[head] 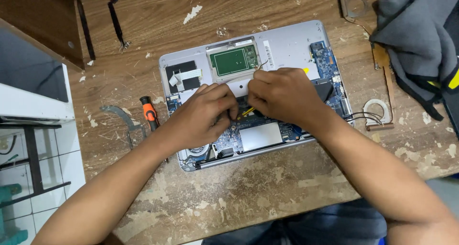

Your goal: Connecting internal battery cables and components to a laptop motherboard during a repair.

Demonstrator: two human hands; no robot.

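An opened silver laptop base (287, 44) lies on the worn wooden table (229, 197), its blue circuit boards and green touchpad board (234, 61) exposed. My left hand (203, 113) and my right hand (282, 94) meet over the middle of the laptop, fingertips pinched close together at a small part or cable with a yellow bit near the mainboard. What the fingers grip is hidden beneath them. A fan (193, 154) shows at the laptop's near left corner.
An orange-handled screwdriver (149, 113) lies left of the laptop. A grey cloth (416, 30) sits at the far right, beside copper heat-pipe pieces (382, 58) and a round bracket with wires (377, 112). A white cabinet (33, 87) stands left.
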